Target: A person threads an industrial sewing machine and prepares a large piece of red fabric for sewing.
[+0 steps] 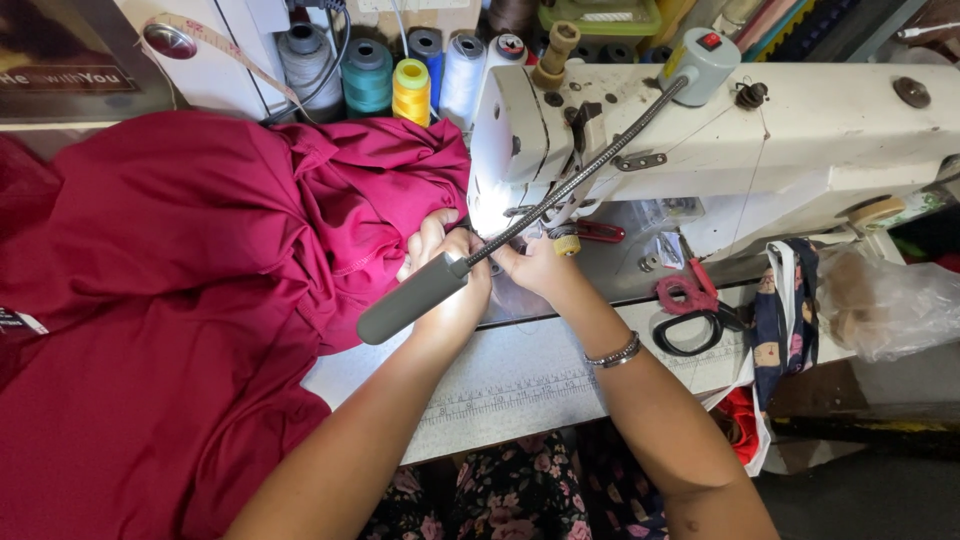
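Sewing table [520, 375]: both hands' grips [440, 250] [535, 265] pinching crimson fabric [200, 290] at needle.

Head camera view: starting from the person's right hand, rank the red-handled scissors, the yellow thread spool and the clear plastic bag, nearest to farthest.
From the right hand, at the needle area:
1. Red-handled scissors, on the machine bed just to its right.
2. Yellow thread spool, up behind the machine head, on the left.
3. Clear plastic bag, at the far right edge of the table.

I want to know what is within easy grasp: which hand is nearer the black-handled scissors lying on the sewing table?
The right hand is nearer the black-handled scissors, which lie off to its right; the left hand sits farther left, against the crimson fabric.
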